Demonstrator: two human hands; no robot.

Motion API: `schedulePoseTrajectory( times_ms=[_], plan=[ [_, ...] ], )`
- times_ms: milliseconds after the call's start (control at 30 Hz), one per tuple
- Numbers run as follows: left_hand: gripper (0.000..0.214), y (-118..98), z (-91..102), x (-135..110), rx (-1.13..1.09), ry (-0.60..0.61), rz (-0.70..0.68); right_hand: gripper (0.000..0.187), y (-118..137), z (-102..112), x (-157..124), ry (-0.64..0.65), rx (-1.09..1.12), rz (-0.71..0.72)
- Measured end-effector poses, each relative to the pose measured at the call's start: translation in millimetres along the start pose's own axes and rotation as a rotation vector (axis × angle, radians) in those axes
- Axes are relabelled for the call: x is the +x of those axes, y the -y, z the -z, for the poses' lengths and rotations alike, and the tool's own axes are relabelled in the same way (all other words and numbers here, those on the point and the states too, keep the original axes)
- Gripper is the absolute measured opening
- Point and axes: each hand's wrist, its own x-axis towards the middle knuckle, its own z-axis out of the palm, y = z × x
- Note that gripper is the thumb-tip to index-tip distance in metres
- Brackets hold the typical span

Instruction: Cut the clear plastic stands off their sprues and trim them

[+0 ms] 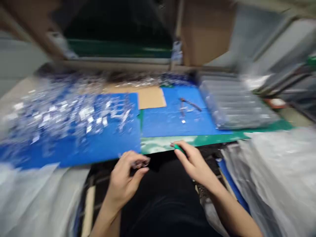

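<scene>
Shiny part (pixel 141 163) blurred in left hand (pixel 124 177)

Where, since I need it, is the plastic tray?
In the head view, the plastic tray lies upper right, beside the blue mat, beyond the right hand.

Both arms come up bare from the bottom of frame, angled in twd centre. L hand (pixel 123 179) sits lower & left of the R, palm turned inward, fingers curled over w/ thumb drawn close to them (L fingertips (pixel 142 163) are blurred, so exact pinch is hard to read). L wrist (pixel 111 200) is slightly bent, L forearm (pixel 103 220) rising steeply from bottom edge. R hand (pixel 195 164) sits further fwd, thumb & index tips close together, other fingers loosely bunched. R forearm (pixel 234 210) runs in diagonally from bottom right, R wrist (pixel 209 181) fairly straight. Hands near each other, not touching.
</scene>
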Motion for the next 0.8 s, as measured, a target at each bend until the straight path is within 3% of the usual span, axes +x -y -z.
schedulePoseTrajectory(
  times_ms=[133,300,500,800],
  plan=[
    [0.017,7.7,-1.7,-9.1,0.039,-0.013,-0.024,0.031,13.0,-11.7,-11.4,0.017,-0.274,0.2],
    [0.014,0.9,-4.3,-8.7,0.019,-0.027,-0.054,0.033,36.5,-21.7,-22.0,0.061,-0.482,0.35],
    [0.014,-1.1,-4.7,-8.2,-0.004,-0.011,-0.099,0.033,45.2,-25.7,-20.0,0.068,-0.563,0.43],
    [0.014,0.5,-6.2,-12.0,-0.021,-0.01,-0.096,0.034,51.0,-22.4,-23.0,0.096,-0.606,0.423]
  ],
)
